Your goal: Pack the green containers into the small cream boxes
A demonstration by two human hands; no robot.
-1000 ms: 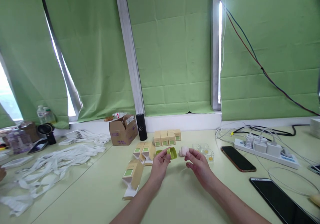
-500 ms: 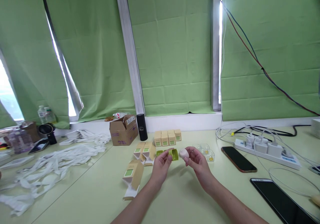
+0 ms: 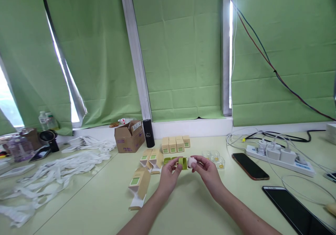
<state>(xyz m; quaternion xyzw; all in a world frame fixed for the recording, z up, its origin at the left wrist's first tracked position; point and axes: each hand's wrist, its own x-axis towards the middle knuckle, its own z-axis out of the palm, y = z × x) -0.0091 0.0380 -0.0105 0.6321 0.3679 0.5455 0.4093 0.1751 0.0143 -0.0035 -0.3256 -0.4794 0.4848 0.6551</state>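
in the head view, a clear plastic multi-cup tray (image 3: 214, 159) is set on the surface (image 3: 183, 207) beyond the right hand (image 3: 206, 170), with small yellow bits seen in its cups. four small cream boxes (image 3: 175, 145) with green labels are stood in a row behind the hands; three more, the cream boxes with flaps (image 3: 139, 186), are placed at the left with white flaps folded out, and their contents cannot be made out. the flaps of a brown cardboard box (image 3: 128, 139) are raised and its inside is hidden.

a small green cup (image 3: 183, 163) is pinched in the narrow grip of the left hand (image 3: 168, 175), its hollow turned to the right. a white rounded piece (image 3: 191, 162) is held between thumb and fingertips in the right grip, just beside the cup's opening; whether they touch cannot be told. more green pieces (image 3: 167, 160) are seen behind the left hand, and whether they are joined to the cup cannot be told.

compared with one second earlier, the cup and the white piece have been brought closer together, while the boxes and tray have been left in place.
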